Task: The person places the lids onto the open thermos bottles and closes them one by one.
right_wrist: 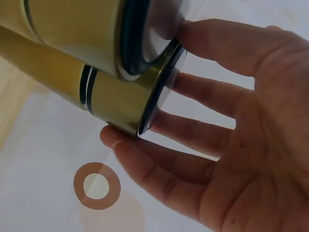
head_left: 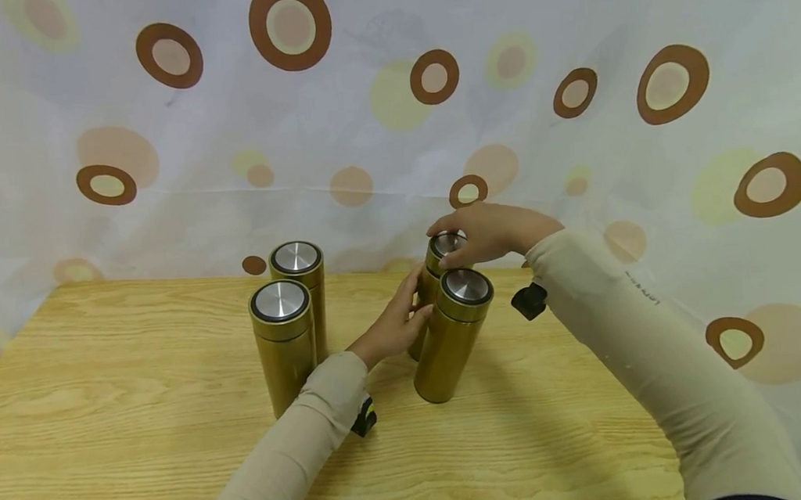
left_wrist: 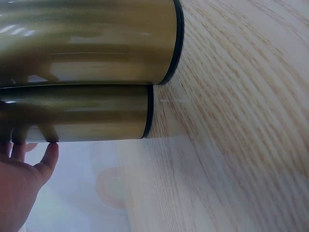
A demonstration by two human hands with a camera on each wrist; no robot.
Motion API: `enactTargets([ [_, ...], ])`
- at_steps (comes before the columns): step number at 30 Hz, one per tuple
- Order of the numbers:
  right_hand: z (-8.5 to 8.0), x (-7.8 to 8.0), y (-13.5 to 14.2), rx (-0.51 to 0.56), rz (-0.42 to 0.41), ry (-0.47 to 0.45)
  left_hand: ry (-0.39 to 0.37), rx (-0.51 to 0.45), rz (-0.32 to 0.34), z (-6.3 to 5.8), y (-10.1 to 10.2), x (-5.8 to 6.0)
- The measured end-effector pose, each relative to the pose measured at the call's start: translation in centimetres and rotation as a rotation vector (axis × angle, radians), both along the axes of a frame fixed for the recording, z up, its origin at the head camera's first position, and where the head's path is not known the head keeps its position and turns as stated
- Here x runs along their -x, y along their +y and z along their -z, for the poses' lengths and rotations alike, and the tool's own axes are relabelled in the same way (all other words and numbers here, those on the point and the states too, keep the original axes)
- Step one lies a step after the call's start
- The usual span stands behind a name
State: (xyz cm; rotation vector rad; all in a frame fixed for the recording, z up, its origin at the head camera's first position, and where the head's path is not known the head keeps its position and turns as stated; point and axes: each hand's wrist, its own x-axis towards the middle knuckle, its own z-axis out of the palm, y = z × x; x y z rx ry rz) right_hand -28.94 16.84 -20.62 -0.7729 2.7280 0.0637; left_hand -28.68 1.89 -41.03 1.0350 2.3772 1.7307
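Observation:
Four gold thermos bottles stand in two pairs. At the rear of the right pair, my right hand (head_left: 487, 231) grips the lid (right_wrist: 123, 99) of a thermos (head_left: 430, 287) from above, fingers spread around its edge. A dark and light band shows at the seam under that lid. My left hand (head_left: 395, 325) holds the same bottle's body from the left, its fingertips on the side in the left wrist view. The front thermos (head_left: 451, 348) stands close against it, and my left thumb lies right at its side.
Behind my left forearm is the other pair, a front thermos (head_left: 285, 361) and a rear thermos (head_left: 318, 303), both with silver-topped lids. They stand on a wooden table (head_left: 137, 404). A white curtain (head_left: 364, 143) with brown rings hangs along the table's far edge.

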Motion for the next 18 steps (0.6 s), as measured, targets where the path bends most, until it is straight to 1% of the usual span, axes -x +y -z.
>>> enactTargets([
  [2, 0.14, 0.16, -0.06, -0.007, -0.008, 0.037, -0.003, 0.001, 0.000, -0.02, -0.01, 0.04],
  [4, 0.32, 0.36, -0.13, -0.018, 0.008, 0.076, -0.005, 0.001, 0.000, -0.07, -0.03, 0.06],
  [8, 0.78, 0.71, -0.37, -0.032, 0.092, 0.125, -0.003, 0.007, -0.009, -0.17, -0.01, 0.04],
  [14, 0.96, 0.73, -0.70, -0.094, 0.210, 0.145, -0.015, 0.013, -0.005, -0.18, 0.04, -0.24],
  [16, 0.97, 0.71, -0.75, -0.104, 0.234, 0.142, -0.015, 0.012, -0.008, -0.18, 0.01, -0.29],
  [18, 0.92, 0.67, -0.82, -0.110, 0.240, 0.146, -0.009, 0.008, -0.011, -0.20, -0.05, -0.29],
])
